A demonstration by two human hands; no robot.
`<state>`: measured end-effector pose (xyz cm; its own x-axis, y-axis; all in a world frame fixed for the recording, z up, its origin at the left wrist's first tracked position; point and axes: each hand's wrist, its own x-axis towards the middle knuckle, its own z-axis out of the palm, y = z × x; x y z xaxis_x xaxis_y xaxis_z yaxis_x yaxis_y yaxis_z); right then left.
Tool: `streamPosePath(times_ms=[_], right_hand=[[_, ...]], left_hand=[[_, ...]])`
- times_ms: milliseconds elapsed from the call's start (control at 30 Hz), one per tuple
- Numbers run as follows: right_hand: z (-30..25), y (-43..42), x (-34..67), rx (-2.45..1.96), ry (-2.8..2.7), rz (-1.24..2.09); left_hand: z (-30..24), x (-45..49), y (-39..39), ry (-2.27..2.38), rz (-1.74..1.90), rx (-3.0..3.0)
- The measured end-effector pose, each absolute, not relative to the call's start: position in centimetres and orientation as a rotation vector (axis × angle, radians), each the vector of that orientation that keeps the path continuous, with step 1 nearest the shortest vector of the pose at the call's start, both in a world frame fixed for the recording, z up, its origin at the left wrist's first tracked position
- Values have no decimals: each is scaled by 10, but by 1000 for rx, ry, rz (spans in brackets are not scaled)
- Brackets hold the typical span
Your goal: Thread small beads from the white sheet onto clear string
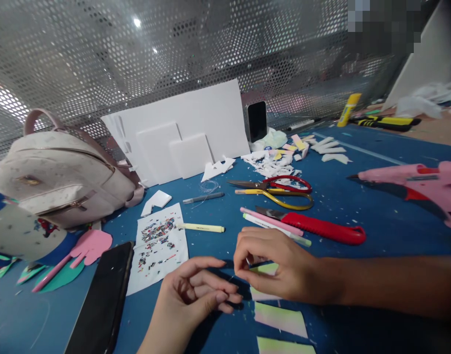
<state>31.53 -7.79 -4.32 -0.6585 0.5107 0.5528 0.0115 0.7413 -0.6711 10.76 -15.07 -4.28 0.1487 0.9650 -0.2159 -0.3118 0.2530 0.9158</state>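
Note:
My left hand (196, 295) hovers low over the blue table (376, 206), fingers curled with thumb and fingertips pinched together near my right hand. My right hand (273, 265) is curled too, its fingertips pinched on something tiny that I cannot make out. The two pinches almost meet. Under and below my right hand lie pale green and pink paper strips (280, 318). Just beyond the right hand lie a pink pen (269, 221) and a red-handled knife (321, 227).
Red and yellow scissors (280, 189), a pink glue gun (417, 187), a yellow marker (203, 227), a white sheet with coloured bits (159, 246), a black phone (103, 300), a pale backpack (63, 172), white foam boards (181, 132) and paper scraps (273, 164) surround the hands.

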Motion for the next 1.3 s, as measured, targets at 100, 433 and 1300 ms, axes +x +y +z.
streamPosePath(times_ms=[100, 433, 1300], right_hand=[[-44, -78, 315, -396, -2165, 824], [-44, -78, 315, -385, -2182, 809], [-45, -80, 312, -323, -2330, 573]], left_hand=[[-42, 108, -151, 996, 1099, 837], [-47, 102, -149, 954, 1062, 853], [-40, 112, -152, 1071, 979, 906]])
